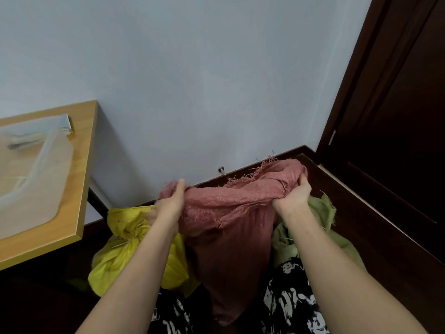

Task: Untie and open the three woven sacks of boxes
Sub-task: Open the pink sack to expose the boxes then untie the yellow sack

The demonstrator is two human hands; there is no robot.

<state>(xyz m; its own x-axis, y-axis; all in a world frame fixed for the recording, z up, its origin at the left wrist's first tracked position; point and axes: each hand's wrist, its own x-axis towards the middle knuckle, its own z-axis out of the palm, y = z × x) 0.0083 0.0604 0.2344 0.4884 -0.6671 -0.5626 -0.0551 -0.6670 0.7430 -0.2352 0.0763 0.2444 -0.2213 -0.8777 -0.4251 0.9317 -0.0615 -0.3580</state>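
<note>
1. Head view: the pink woven sack (224,227) stands in the middle of the floor between the person's forearms. Its cloth is coarse and loosely woven, with a frayed, thready top edge, and its mouth is bunched and spread sideways between the two hands.
2. The left hand (172,202) has its grip wrapped on the left part of the sack's gathered top; the thumb stands up over the cloth and the other fingers are hidden in the folds.
3. The right hand (295,195) has its grip closed in a fist on the right part of the same top edge, with the fabric pulled into tight creases under it.
4. What is inside the pink sack cannot be seen; the body hangs in a long, soft, rounded shape.
5. The yellow woven sack (125,251) sits just beside it on the left, shiny and crinkled, with its neck cinched and tied shut by pale string.
6. The green woven sack (320,213) lies just beside it on the right, matte and rumpled, partly hidden by the right forearm; whether its mouth is tied cannot be told.
7. A black-and-white patterned garment (291,295) shows low down between the arms.
8. At the left is a light wooden surface (84,165) with a square edge, carrying a cloudy translucent plastic sheet (36,169).
9. Behind stand a pale blue-grey wall (192,80), a dark baseboard and a dark brown door (397,116).
</note>
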